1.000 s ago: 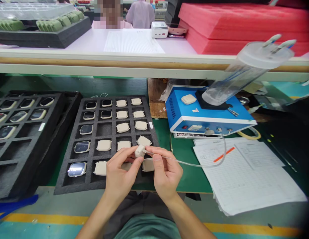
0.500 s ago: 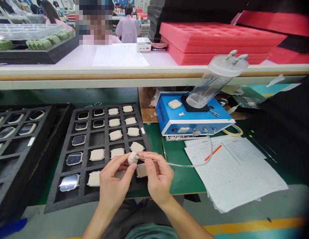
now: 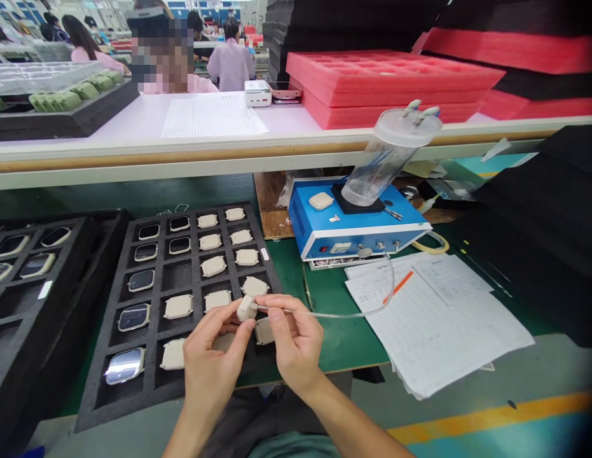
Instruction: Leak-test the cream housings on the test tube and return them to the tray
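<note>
My left hand [image 3: 217,346] grips a cream-coloured watch case [image 3: 247,308] between thumb and fingers, tilted on edge above the foam tray. Pinched in my right hand [image 3: 298,340] is the end of a clear thin tube [image 3: 343,315], its tip touching the side of the case. That tube runs right to the front of a blue machine [image 3: 319,222]. Below my hands lies a black foam tray [image 3: 176,275] with cream watch cases [image 3: 178,306] on the right and dark-screened watches [image 3: 134,317] along the left. Fingers hide part of the held case.
A clear cylinder [image 3: 376,162] stands on the blue machine beside another watch case [image 3: 321,201]. Papers [image 3: 433,324] with an orange strip lie right. A second tray [image 3: 19,305] sits left. A shelf [image 3: 133,172] crosses ahead, bearing red foam trays [image 3: 362,89]. People work beyond.
The camera view has shifted, so the machine and papers appear further left. Both hands keep their hold, with the tube tip still against the watch case.
</note>
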`<move>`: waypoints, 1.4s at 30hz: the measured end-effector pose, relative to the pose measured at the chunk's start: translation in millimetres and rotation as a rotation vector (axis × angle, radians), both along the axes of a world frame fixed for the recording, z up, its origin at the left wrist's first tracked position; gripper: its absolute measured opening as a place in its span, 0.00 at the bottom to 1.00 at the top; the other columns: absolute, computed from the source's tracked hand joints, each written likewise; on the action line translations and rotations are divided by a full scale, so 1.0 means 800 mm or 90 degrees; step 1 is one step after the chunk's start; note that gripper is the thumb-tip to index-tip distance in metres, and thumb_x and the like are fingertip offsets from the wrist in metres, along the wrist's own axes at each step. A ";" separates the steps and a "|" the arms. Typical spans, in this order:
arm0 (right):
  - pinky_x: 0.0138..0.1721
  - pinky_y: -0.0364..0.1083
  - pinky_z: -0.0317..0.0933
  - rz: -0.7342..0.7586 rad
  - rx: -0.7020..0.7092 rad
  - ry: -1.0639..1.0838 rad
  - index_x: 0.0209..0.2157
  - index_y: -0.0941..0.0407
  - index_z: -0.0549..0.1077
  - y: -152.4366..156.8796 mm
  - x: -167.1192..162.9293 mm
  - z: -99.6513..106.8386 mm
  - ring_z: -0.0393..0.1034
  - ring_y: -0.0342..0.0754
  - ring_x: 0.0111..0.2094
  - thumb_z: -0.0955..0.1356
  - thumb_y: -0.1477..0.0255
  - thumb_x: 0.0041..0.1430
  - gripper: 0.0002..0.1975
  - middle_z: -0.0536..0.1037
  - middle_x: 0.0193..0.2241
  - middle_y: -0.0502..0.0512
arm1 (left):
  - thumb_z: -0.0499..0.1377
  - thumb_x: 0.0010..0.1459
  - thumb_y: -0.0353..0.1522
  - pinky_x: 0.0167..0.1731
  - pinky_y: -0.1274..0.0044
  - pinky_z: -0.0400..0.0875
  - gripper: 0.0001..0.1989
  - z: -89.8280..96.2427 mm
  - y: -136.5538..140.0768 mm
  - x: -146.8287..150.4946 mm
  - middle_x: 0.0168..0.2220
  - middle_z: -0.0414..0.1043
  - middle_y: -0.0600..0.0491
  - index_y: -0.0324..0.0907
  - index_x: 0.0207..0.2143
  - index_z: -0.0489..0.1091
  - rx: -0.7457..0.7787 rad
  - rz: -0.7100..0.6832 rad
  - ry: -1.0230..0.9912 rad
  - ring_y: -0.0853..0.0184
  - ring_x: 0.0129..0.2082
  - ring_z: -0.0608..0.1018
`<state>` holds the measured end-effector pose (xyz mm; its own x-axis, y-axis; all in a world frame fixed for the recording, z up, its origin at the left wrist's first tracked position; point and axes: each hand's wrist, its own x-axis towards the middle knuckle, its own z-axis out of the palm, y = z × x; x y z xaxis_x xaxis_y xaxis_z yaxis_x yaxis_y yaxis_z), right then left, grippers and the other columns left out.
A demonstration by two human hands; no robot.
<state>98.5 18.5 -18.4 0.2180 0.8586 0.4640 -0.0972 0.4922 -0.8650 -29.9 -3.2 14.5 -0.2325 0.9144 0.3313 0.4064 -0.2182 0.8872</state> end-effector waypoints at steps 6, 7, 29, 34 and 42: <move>0.44 0.46 0.80 0.004 0.011 0.005 0.44 0.52 0.81 0.001 0.000 0.003 0.84 0.48 0.42 0.67 0.73 0.72 0.09 0.86 0.39 0.56 | 0.69 0.59 0.30 0.35 0.79 0.82 0.11 -0.001 0.000 0.000 0.37 0.84 0.53 0.45 0.45 0.84 0.004 0.001 0.002 0.67 0.33 0.83; 0.44 0.46 0.80 0.004 0.010 0.004 0.44 0.52 0.82 0.001 0.000 0.003 0.84 0.49 0.41 0.67 0.73 0.72 0.09 0.86 0.39 0.56 | 0.69 0.59 0.30 0.35 0.79 0.82 0.11 -0.001 0.000 0.000 0.38 0.84 0.52 0.45 0.45 0.84 0.006 0.001 0.003 0.67 0.33 0.83; 0.42 0.48 0.81 0.002 0.003 0.009 0.42 0.52 0.82 -0.003 0.001 0.007 0.84 0.50 0.40 0.68 0.74 0.71 0.09 0.87 0.38 0.55 | 0.68 0.60 0.30 0.35 0.80 0.81 0.11 0.002 -0.006 0.003 0.38 0.85 0.51 0.44 0.46 0.84 -0.005 0.000 -0.004 0.67 0.34 0.84; 0.44 0.46 0.80 0.008 0.008 0.023 0.43 0.52 0.82 -0.002 0.000 0.004 0.84 0.49 0.41 0.68 0.74 0.71 0.09 0.87 0.39 0.55 | 0.69 0.60 0.30 0.35 0.79 0.81 0.11 0.001 -0.005 0.002 0.38 0.84 0.52 0.44 0.46 0.83 0.003 0.000 0.005 0.67 0.33 0.84; 0.42 0.45 0.79 -0.005 0.018 0.002 0.43 0.53 0.82 0.004 0.001 0.006 0.84 0.48 0.40 0.67 0.74 0.71 0.09 0.86 0.38 0.56 | 0.70 0.59 0.31 0.34 0.79 0.82 0.11 -0.001 0.001 0.000 0.38 0.84 0.53 0.46 0.45 0.83 0.026 0.005 0.022 0.67 0.33 0.84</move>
<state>99.0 21.4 -13.9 0.2256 0.8439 0.4868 -0.0965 0.5166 -0.8508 -30.2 -2.7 13.6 -0.2273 0.8983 0.3761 0.4382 -0.2505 0.8633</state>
